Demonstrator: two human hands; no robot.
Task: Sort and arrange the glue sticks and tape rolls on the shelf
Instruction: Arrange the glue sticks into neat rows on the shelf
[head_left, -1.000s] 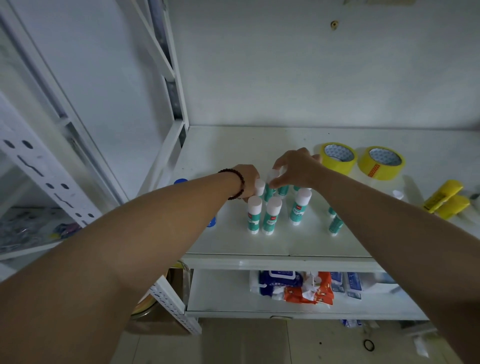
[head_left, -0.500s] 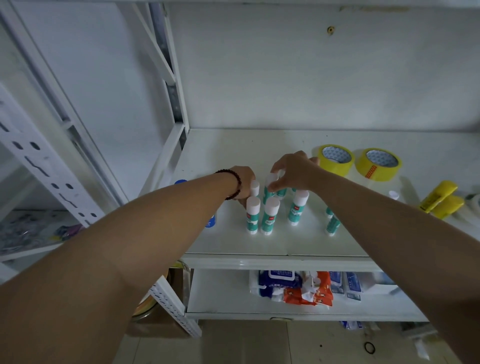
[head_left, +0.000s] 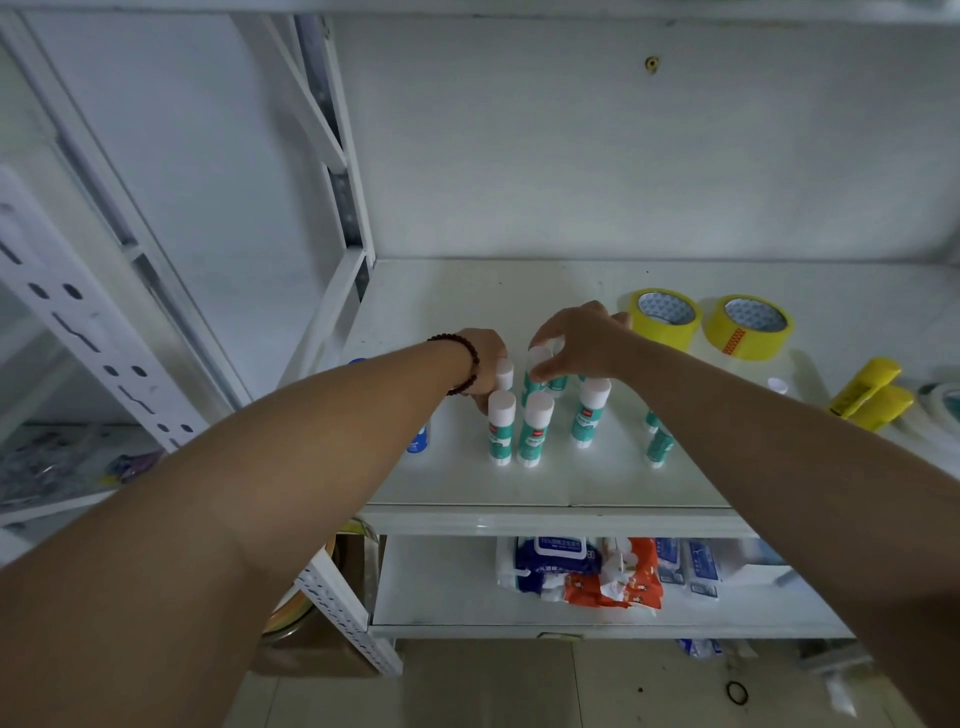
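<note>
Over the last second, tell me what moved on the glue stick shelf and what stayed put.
Almost nothing moved. The right hand keeps its fingertip grip on the white cap of a teal glue stick in the back row, and the left hand stays against the sticks beside it. The front teal glue sticks and the two yellow tape rolls stand as before.

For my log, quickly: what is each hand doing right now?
Left hand: curled beside a glue stick; grip cannot be told.
Right hand: closed on the cap of another glue stick.
</note>
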